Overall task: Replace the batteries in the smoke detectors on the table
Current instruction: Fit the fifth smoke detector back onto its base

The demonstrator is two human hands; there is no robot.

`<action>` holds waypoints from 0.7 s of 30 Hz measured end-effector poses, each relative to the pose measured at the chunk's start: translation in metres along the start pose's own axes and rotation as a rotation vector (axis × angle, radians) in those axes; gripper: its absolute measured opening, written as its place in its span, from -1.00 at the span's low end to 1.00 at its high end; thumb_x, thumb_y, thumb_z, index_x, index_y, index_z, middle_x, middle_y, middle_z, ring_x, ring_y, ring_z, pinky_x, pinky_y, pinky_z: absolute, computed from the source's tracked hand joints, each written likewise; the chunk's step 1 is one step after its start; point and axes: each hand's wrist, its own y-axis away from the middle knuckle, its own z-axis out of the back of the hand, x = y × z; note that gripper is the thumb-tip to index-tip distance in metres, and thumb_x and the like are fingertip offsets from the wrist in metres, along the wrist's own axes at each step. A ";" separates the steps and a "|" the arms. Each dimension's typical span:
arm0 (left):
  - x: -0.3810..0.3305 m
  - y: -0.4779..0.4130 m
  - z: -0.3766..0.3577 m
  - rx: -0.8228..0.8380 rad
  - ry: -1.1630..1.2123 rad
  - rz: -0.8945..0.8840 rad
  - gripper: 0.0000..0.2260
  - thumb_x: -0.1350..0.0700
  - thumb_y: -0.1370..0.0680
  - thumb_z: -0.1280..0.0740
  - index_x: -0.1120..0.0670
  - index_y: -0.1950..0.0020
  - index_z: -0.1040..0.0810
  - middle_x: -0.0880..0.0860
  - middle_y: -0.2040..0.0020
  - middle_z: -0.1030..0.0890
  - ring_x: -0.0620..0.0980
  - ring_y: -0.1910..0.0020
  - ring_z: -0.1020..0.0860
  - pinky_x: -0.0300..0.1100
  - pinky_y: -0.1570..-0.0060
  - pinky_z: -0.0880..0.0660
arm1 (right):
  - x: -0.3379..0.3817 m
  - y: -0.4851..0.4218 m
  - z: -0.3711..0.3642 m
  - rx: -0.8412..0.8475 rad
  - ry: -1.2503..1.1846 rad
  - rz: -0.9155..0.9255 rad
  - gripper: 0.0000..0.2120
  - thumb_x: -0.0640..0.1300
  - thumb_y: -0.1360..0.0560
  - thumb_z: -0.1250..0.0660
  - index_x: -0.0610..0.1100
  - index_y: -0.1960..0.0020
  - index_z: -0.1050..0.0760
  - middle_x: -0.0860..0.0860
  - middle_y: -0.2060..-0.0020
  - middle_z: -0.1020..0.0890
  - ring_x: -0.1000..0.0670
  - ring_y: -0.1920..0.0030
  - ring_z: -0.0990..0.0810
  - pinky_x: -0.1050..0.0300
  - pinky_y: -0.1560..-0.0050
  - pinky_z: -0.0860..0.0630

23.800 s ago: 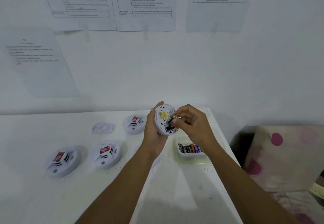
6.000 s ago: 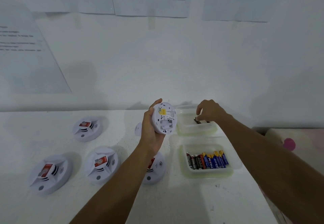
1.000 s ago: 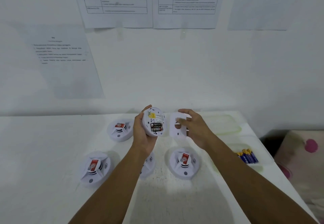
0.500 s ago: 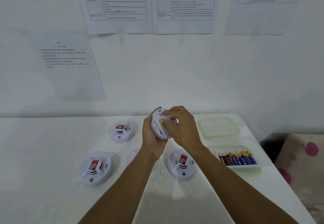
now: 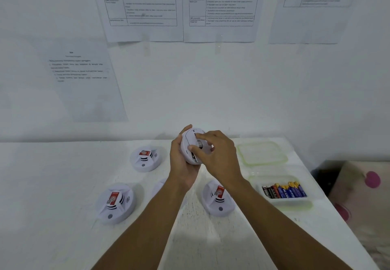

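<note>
Above the far middle of the desk [image 5: 52,185], the left grip [image 5: 181,165] wraps the held smoke detector [image 5: 186,143] from its left side, with the thumb over the top edge and the fingers behind. On the right grip [image 5: 220,155], forefinger and thumb are bent onto the back plate [image 5: 202,145] and pinch it against the detector's rear face; the other fingers are curled. The detector, a white disc, stands on edge clear of the desk. Its rear face is turned right toward the right grip and its front toward the left palm, so the disc's axis runs roughly left to right.

Four more units lie flat on the desk. The far-left detector [image 5: 144,157], near-left detector [image 5: 115,203] and near-right detector [image 5: 218,199] rest front up, each with a red label on its raised centre. The near-right one sits just beside the right forearm. The fourth detector [image 5: 158,188] is mostly covered by the left forearm.

Near the desk's right edge, a clear tub [image 5: 253,182] holds batteries [image 5: 283,191] laid side by side in one row, long axes running near to far. Black-and-red cells are at the left of the row and blue cells at the right, gold ends pointing away. Just beyond the tub lies a green-rimmed piece [image 5: 261,153], flat and clear; whether it is a lid or a shallow tub cannot be told.

Printed sheets [image 5: 143,5] hang on the wall behind. A spotted cushion [image 5: 363,185] sits past the desk's right side.
</note>
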 end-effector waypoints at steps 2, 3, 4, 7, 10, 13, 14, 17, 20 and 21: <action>0.000 0.001 0.000 -0.006 -0.005 -0.014 -0.63 -0.05 -0.61 -0.11 0.00 -0.35 -0.49 0.12 -0.16 -0.60 0.12 -0.11 -0.57 -0.03 0.07 -0.62 | 0.001 0.002 -0.002 -0.019 -0.007 -0.008 -0.62 0.16 -0.41 -0.46 0.05 -0.18 -0.62 0.10 -0.07 -0.61 0.12 -0.02 -0.58 0.12 -0.08 -0.59; 0.000 0.000 0.000 -0.010 -0.011 -0.023 -0.64 -0.05 -0.62 -0.10 0.00 -0.34 -0.49 0.12 -0.16 -0.61 0.12 -0.11 -0.57 -0.04 0.07 -0.62 | 0.002 0.003 -0.003 -0.029 -0.006 -0.013 -0.63 0.15 -0.42 -0.45 0.05 -0.17 -0.62 0.09 -0.07 -0.62 0.11 -0.02 -0.59 0.11 -0.09 -0.58; 0.000 0.001 -0.001 -0.013 -0.021 -0.031 -0.64 -0.05 -0.62 -0.10 0.00 -0.33 -0.50 0.12 -0.15 -0.61 0.12 -0.11 -0.58 -0.04 0.07 -0.61 | 0.004 0.004 -0.004 -0.037 0.002 -0.020 -0.64 0.16 -0.43 -0.44 0.05 -0.17 -0.62 0.09 -0.08 -0.62 0.11 -0.03 -0.59 0.11 -0.10 -0.58; 0.000 0.001 -0.001 -0.027 -0.071 -0.066 -0.68 -0.04 -0.63 -0.10 -0.02 -0.27 -0.55 0.11 -0.12 -0.62 0.10 -0.08 -0.59 -0.05 0.01 -0.60 | 0.008 0.006 -0.009 -0.059 -0.006 -0.071 -0.65 0.16 -0.43 -0.41 0.06 -0.17 -0.62 0.08 -0.09 -0.63 0.09 -0.04 -0.60 0.07 -0.11 -0.58; 0.000 0.000 -0.002 -0.038 -0.176 -0.105 -0.70 -0.05 -0.64 -0.11 -0.04 -0.21 -0.58 0.10 -0.11 -0.62 0.08 -0.07 -0.60 -0.05 0.01 -0.58 | 0.012 0.008 -0.013 -0.121 -0.087 -0.139 -0.68 0.13 -0.42 -0.41 0.05 -0.13 -0.63 0.06 -0.08 -0.65 0.07 -0.01 -0.63 0.02 -0.09 -0.60; 0.001 -0.001 -0.001 -0.051 -0.246 -0.128 -0.69 -0.08 -0.64 -0.09 -0.07 -0.23 -0.56 0.10 -0.16 -0.62 0.08 -0.11 -0.60 -0.02 -0.04 -0.57 | 0.016 0.009 -0.015 -0.147 -0.124 -0.183 -0.70 0.11 -0.44 -0.42 0.02 -0.12 -0.64 0.03 -0.09 -0.66 0.04 0.00 -0.64 0.00 -0.08 -0.60; 0.000 -0.001 -0.001 -0.055 -0.257 -0.132 -0.68 -0.09 -0.65 -0.08 -0.08 -0.23 -0.56 0.09 -0.16 -0.62 0.08 -0.12 -0.60 -0.01 -0.04 -0.57 | 0.016 0.009 -0.016 -0.149 -0.130 -0.185 -0.70 0.12 -0.44 -0.41 0.02 -0.11 -0.64 0.03 -0.09 -0.66 0.03 0.00 -0.64 -0.01 -0.09 -0.60; -0.002 0.000 -0.004 -0.032 -0.245 -0.123 -0.69 -0.08 -0.65 -0.08 -0.09 -0.21 -0.57 0.09 -0.14 -0.63 0.07 -0.08 -0.62 -0.02 -0.01 -0.58 | 0.016 0.009 -0.015 -0.141 -0.105 -0.154 -0.69 0.15 -0.45 -0.38 0.02 -0.11 -0.63 0.03 -0.07 -0.64 0.03 -0.01 -0.62 -0.01 -0.07 -0.60; -0.002 0.001 -0.007 -0.023 -0.305 -0.149 -0.69 -0.08 -0.65 -0.06 -0.09 -0.20 -0.56 0.07 -0.14 -0.64 0.05 -0.06 -0.65 -0.05 0.05 -0.59 | 0.017 0.007 -0.013 -0.139 -0.122 -0.219 -0.69 0.15 -0.45 -0.37 0.00 -0.10 -0.62 0.05 -0.03 -0.66 0.04 0.01 -0.63 0.01 -0.07 -0.60; -0.001 0.001 -0.007 -0.022 -0.322 -0.159 -0.69 -0.08 -0.65 -0.06 -0.10 -0.21 -0.55 0.07 -0.16 -0.64 0.05 -0.08 -0.64 -0.05 0.04 -0.59 | 0.017 0.006 -0.014 -0.138 -0.141 -0.246 -0.69 0.15 -0.45 -0.38 -0.01 -0.08 -0.62 0.06 -0.02 -0.67 0.05 0.02 -0.64 0.02 -0.06 -0.60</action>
